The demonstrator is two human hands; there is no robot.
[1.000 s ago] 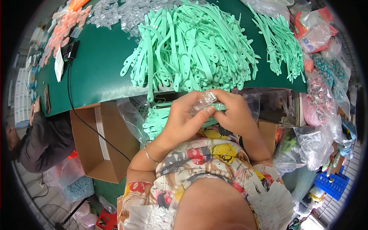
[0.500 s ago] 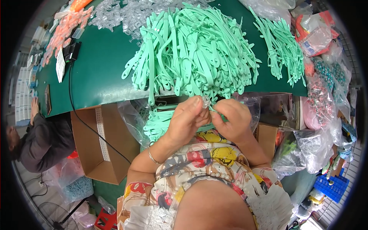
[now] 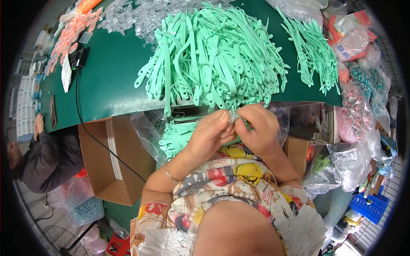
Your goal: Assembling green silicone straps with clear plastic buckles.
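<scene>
Between my fingertips, just in front of the table edge, is a small clear plastic piece (image 3: 233, 115). My left hand (image 3: 208, 134) is closed, its thumb and finger pinching the piece from the left. From the other side my right hand (image 3: 259, 128) pinches it too, with curled fingers. Whether a green strap runs into the piece is hidden by my fingers. Right behind my hands, a big heap of mint-green toothed straps (image 3: 220, 59) covers the table's front edge. More green straps (image 3: 177, 138) lie in a clear bag below, beside my left wrist.
Loose clear plastic pieces (image 3: 128, 19) and orange pieces (image 3: 74, 34) lie on the green table (image 3: 115, 81). A smaller strap bundle (image 3: 314, 57) is at right. A cable (image 3: 87, 128) hangs over a cardboard box (image 3: 96, 162). Another person (image 3: 51, 158) sits far left; filled plastic bags (image 3: 354, 106) crowd the right.
My right fingers have shifted up and slightly left onto the clear piece, which now sits a little lower, between both hands. At far left, the other person's hand has moved slightly.
</scene>
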